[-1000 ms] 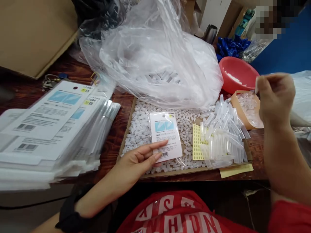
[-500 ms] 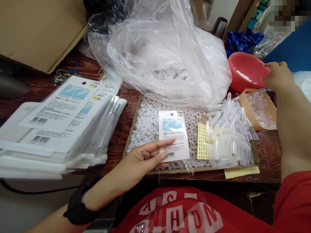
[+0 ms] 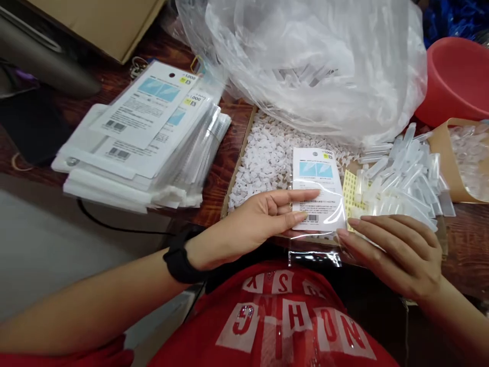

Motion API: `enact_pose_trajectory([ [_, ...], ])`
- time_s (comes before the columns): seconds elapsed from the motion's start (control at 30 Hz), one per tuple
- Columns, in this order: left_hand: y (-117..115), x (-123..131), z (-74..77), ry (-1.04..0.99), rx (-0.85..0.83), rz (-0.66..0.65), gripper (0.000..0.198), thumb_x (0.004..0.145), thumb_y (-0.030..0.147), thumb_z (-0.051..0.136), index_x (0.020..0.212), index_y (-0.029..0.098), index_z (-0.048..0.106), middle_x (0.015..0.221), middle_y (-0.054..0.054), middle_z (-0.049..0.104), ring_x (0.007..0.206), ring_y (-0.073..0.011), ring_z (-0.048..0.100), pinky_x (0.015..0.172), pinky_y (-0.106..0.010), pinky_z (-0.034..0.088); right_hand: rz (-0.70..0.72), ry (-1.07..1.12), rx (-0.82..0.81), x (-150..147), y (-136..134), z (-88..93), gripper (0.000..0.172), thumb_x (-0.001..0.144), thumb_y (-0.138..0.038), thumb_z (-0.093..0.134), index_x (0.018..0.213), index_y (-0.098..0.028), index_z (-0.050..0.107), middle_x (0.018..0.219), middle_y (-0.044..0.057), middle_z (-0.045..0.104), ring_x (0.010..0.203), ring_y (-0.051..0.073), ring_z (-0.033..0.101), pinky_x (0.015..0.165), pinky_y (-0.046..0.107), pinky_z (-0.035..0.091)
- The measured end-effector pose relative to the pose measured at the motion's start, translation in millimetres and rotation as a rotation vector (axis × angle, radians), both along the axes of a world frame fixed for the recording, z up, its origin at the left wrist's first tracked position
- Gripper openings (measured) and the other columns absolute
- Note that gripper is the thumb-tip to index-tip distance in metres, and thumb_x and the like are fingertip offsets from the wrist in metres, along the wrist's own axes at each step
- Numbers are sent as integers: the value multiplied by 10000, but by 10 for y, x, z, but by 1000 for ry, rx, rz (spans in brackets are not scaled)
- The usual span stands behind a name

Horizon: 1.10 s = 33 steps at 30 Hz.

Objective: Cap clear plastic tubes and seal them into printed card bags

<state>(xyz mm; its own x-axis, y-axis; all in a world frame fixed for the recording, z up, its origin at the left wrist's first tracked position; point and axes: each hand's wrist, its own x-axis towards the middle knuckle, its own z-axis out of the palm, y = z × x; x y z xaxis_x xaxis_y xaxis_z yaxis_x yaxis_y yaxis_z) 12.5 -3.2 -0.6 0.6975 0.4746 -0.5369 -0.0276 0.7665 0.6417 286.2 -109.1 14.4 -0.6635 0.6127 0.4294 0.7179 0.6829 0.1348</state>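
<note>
My left hand (image 3: 263, 216) grips a small clear packet with a white and blue printed card (image 3: 316, 186) by its lower left edge, fingers pinched on it. My right hand (image 3: 393, 250) reaches in from the right, fingers stretched out, fingertips at the packet's lower right corner and its clear flap (image 3: 314, 254). The packet lies over a flat cardboard tray (image 3: 237, 168) covered with small white plastic bits (image 3: 263, 158). A yellow sticker sheet (image 3: 349, 191) and a heap of clear plastic tubes (image 3: 405, 181) lie just right of the packet.
A stack of finished card packets (image 3: 148, 132) sits at the left on the dark wooden table. A big clear plastic bag (image 3: 305, 66) rises behind the tray. A red bowl (image 3: 454, 76) and a brown paper tray of clear caps (image 3: 468, 158) stand at the right.
My right hand has come down from the red bowl to the packet's lower right corner. The view has tilted down and left. My left hand keeps hold of the packet.
</note>
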Motion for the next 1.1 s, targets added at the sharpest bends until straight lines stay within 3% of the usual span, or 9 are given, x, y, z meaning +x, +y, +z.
enact_pose_trajectory([
  [0.1,-51,-9,9,5,25,-36,442,1004,186,737,1436,276,717,1049,-25,867,862,-123,802,922,-247,609,3,69,22,12,-3,-61,303,946,-160,781,1228,-267,799,1088,4,830,916,182,734,843,337,589],
  [0.3,-123,-62,49,13,1,-68,539,1000,151,702,1510,315,647,977,11,853,878,-131,782,884,-248,609,-130,357,-334,-33,-54,-115,398,924,-35,743,1258,-251,754,1033,41,751,927,203,705,857,382,552],
  [0.4,-130,-87,35,22,-11,-99,580,999,153,690,1548,322,607,940,19,839,844,-121,769,839,-215,591,-153,324,-301,-139,-107,-112,348,886,-90,821,1187,-242,736,1061,52,732,945,214,690,895,399,541],
  [0.5,-119,-106,19,39,-1,-141,576,1003,143,662,1548,322,608,780,47,784,692,-93,704,692,-157,535,-105,262,-292,-294,-126,-74,361,861,-186,881,1181,-257,730,1075,52,756,975,238,689,909,417,535],
  [0.63,-85,-131,10,16,-43,-202,630,978,52,596,1549,319,606,653,83,692,549,-69,585,590,-132,451,-53,302,-427,-508,-18,-16,266,905,-167,830,1144,-230,731,1039,45,784,950,211,718,873,378,556],
  [0.77,-43,-159,-11,-15,-6,-292,681,965,26,580,1591,294,558,542,116,528,445,-61,403,474,-127,342,-149,410,-616,-616,159,-11,121,965,-168,751,1050,-236,697,956,30,760,882,178,720,792,343,558],
  [0.9,-24,-177,-56,-4,11,-318,696,961,49,584,1609,298,536,611,92,602,479,-71,432,465,-141,335,-188,408,-725,-641,270,-44,44,1004,-235,713,1026,-253,679,921,16,726,862,166,704,744,319,538],
  [1.03,-26,-216,-105,9,35,-294,682,899,112,696,1545,316,619,530,109,520,397,-73,396,402,-174,300,-181,430,-754,-626,304,-48,72,998,-199,714,1014,-249,664,918,11,738,850,154,712,745,309,547],
  [1.1,-21,-230,-117,4,12,-262,684,886,103,699,1531,321,633,529,111,557,389,-75,454,408,-174,341,-140,434,-750,-576,272,-12,103,993,-181,714,1050,-259,680,944,17,766,875,170,734,775,325,572],
])
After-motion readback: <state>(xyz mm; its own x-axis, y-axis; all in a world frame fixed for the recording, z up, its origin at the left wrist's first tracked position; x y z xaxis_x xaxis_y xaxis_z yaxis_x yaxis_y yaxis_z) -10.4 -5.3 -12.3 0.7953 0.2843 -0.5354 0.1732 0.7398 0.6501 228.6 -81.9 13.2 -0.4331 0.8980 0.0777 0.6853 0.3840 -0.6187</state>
